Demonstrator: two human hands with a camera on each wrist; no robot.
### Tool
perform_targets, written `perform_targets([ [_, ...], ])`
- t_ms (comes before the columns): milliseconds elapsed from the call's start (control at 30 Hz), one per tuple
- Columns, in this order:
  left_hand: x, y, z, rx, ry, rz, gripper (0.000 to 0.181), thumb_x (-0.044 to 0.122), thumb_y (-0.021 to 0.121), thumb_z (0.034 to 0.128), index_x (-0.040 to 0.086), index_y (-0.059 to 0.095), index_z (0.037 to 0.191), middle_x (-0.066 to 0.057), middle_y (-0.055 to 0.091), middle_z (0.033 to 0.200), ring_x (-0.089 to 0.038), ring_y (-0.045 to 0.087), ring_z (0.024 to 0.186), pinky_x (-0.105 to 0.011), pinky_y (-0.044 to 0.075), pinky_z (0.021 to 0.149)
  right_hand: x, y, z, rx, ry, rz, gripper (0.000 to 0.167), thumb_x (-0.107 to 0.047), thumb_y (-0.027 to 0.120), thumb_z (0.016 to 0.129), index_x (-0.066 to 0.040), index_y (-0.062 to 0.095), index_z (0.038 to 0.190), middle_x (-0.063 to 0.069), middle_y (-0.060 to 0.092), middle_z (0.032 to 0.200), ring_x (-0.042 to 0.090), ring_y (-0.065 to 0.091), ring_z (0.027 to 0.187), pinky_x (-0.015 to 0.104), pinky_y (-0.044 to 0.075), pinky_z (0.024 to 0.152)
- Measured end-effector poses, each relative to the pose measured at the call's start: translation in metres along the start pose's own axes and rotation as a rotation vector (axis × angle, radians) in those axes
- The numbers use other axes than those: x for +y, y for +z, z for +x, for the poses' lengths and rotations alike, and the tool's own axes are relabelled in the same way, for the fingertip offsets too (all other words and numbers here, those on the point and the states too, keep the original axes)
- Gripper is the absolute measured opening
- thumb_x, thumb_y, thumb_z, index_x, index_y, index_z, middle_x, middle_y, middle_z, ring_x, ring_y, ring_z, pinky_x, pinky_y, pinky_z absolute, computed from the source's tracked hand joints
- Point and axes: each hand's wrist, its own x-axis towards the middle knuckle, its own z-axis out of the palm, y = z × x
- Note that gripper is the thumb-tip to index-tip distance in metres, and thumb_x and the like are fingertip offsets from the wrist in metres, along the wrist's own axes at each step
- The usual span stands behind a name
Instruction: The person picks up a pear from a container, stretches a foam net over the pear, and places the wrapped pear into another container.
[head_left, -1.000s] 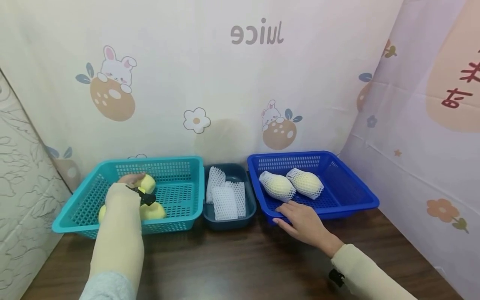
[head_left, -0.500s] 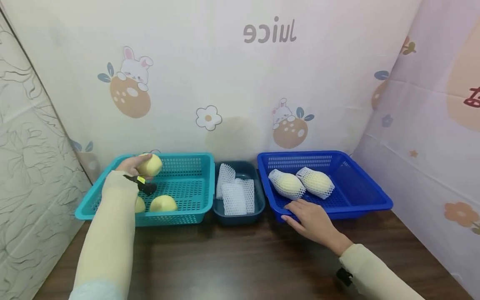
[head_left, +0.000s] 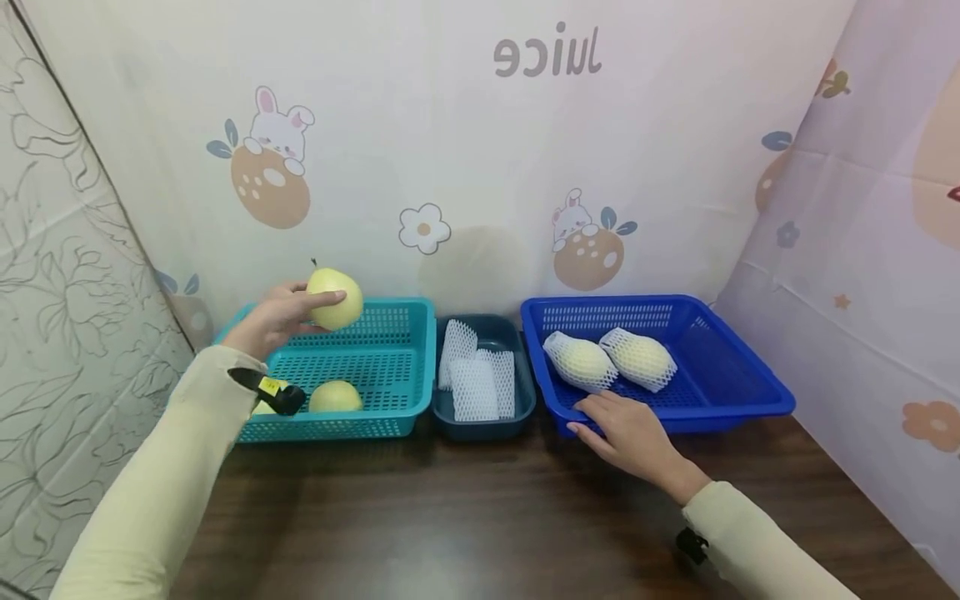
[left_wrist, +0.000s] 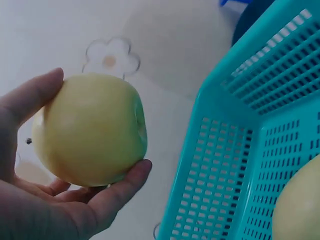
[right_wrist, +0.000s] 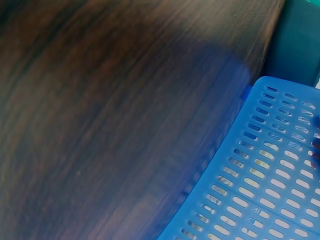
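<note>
My left hand (head_left: 281, 317) grips a pale yellow pear (head_left: 339, 302) above the back of the teal basket (head_left: 424, 358). In the left wrist view, the thumb and fingers (left_wrist: 120, 192) curl round the pear (left_wrist: 90, 131), whose stem points left. More pale fruit (head_left: 336, 397) lies in the teal basket, partly hidden by the wrist strap. My right hand (head_left: 633, 437) rests on the front left rim of the blue basket (head_left: 720, 411), its fingers relaxed. Two pears in white foam nets (head_left: 581, 362) lie inside that basket near the fingertips.
A small dark teal bin (head_left: 480, 430) stands between the two baskets, holding several white foam nets (head_left: 474, 390). Behind the baskets hangs a printed cloth (head_left: 465, 150). The dark wooden table (head_left: 435, 517) extends in front of them.
My left hand has lifted the pear up out of the teal basket and moved it right. The right hand stays at the blue basket's rim. The head view has shifted slightly.
</note>
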Motion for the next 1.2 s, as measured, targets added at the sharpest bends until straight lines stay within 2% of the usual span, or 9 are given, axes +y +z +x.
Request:
perform_targets([
  [100, 0.002, 0.013, -0.015, 0.008, 0.051, 0.055, 0.085, 0.024, 0.067, 0.0903, -0.001, 0.012, 0.150, -0.026, 0.026, 0.143, -0.038, 0.038, 0.126, -0.047, 0.041, 0.098, 0.002, 0.000, 0.001, 0.007, -0.003, -0.008, 0.024, -0.033, 0.065, 0.089, -0.011, 0.067, 0.098, 0.002, 0.066, 0.089, 0.016, 0.061, 0.080, 0.036, 0.053, 0.066],
  [200, 0.000, 0.024, -0.031, -0.027, 0.092, 0.101, 0.087, 0.023, 0.068, 0.0894, 0.001, 0.010, 0.150, -0.028, 0.030, 0.141, -0.037, 0.043, 0.120, -0.047, 0.041, 0.097, 0.003, 0.000, 0.001, 0.009, -0.004, -0.011, 0.025, -0.034, 0.064, 0.090, -0.011, 0.067, 0.098, 0.002, 0.066, 0.089, 0.016, 0.062, 0.080, 0.037, 0.053, 0.066],
  [367, -0.005, 0.040, -0.057, -0.090, 0.170, 0.220, 0.079, 0.027, 0.072, 0.0855, 0.006, 0.028, 0.147, -0.023, 0.047, 0.129, -0.033, 0.048, 0.108, -0.044, 0.043, 0.087, 0.003, 0.001, 0.000, 0.011, -0.005, -0.007, 0.025, -0.034, 0.064, 0.090, -0.010, 0.067, 0.098, 0.003, 0.066, 0.089, 0.017, 0.062, 0.080, 0.037, 0.053, 0.066],
  [433, -0.007, 0.046, -0.067, -0.106, 0.207, 0.235, 0.074, 0.026, 0.074, 0.0841, 0.007, 0.035, 0.144, -0.020, 0.050, 0.126, -0.033, 0.048, 0.108, -0.043, 0.044, 0.085, 0.002, 0.002, 0.000, 0.011, -0.004, -0.003, 0.025, -0.033, 0.065, 0.089, -0.010, 0.067, 0.098, 0.002, 0.066, 0.089, 0.016, 0.061, 0.080, 0.037, 0.053, 0.067],
  [667, -0.017, 0.066, -0.097, -0.095, 0.304, 0.287, 0.071, 0.022, 0.080, 0.0772, 0.013, 0.047, 0.140, -0.013, 0.050, 0.131, -0.033, 0.042, 0.113, -0.041, 0.047, 0.079, 0.000, 0.003, -0.001, 0.003, 0.000, 0.000, 0.024, -0.031, 0.067, 0.087, -0.011, 0.067, 0.099, 0.002, 0.066, 0.090, 0.016, 0.061, 0.080, 0.036, 0.053, 0.067],
  [767, -0.026, 0.079, -0.103, -0.094, 0.322, 0.302, 0.072, 0.023, 0.083, 0.0734, 0.014, 0.050, 0.137, -0.010, 0.053, 0.131, -0.031, 0.042, 0.116, -0.040, 0.045, 0.080, 0.001, 0.001, -0.001, 0.006, 0.000, -0.003, 0.024, -0.032, 0.066, 0.088, -0.011, 0.067, 0.099, 0.002, 0.066, 0.090, 0.016, 0.061, 0.080, 0.036, 0.053, 0.067],
  [900, -0.040, 0.101, -0.105, -0.115, 0.306, 0.309, 0.072, 0.026, 0.086, 0.0686, 0.019, 0.053, 0.133, -0.007, 0.055, 0.127, -0.030, 0.044, 0.116, -0.040, 0.046, 0.081, 0.002, 0.000, 0.000, 0.013, 0.003, -0.007, 0.025, -0.033, 0.066, 0.088, -0.010, 0.067, 0.099, 0.002, 0.066, 0.090, 0.016, 0.061, 0.080, 0.037, 0.053, 0.067],
  [1000, -0.051, 0.119, -0.104, -0.154, 0.316, 0.317, 0.072, 0.028, 0.087, 0.0663, 0.023, 0.055, 0.130, -0.005, 0.055, 0.125, -0.028, 0.045, 0.113, -0.040, 0.047, 0.080, 0.002, 0.000, 0.000, 0.011, 0.002, -0.005, 0.024, -0.032, 0.066, 0.088, -0.011, 0.067, 0.099, 0.002, 0.067, 0.090, 0.016, 0.061, 0.080, 0.037, 0.053, 0.067],
  [1200, -0.078, 0.150, -0.098, -0.253, 0.394, 0.279, 0.070, 0.023, 0.088, 0.0627, 0.019, 0.058, 0.126, -0.003, 0.055, 0.123, -0.025, 0.048, 0.107, -0.039, 0.048, 0.080, 0.002, 0.002, 0.000, 0.006, 0.002, -0.003, 0.026, -0.035, 0.063, 0.090, -0.011, 0.067, 0.100, 0.002, 0.067, 0.091, 0.016, 0.062, 0.081, 0.037, 0.053, 0.067],
])
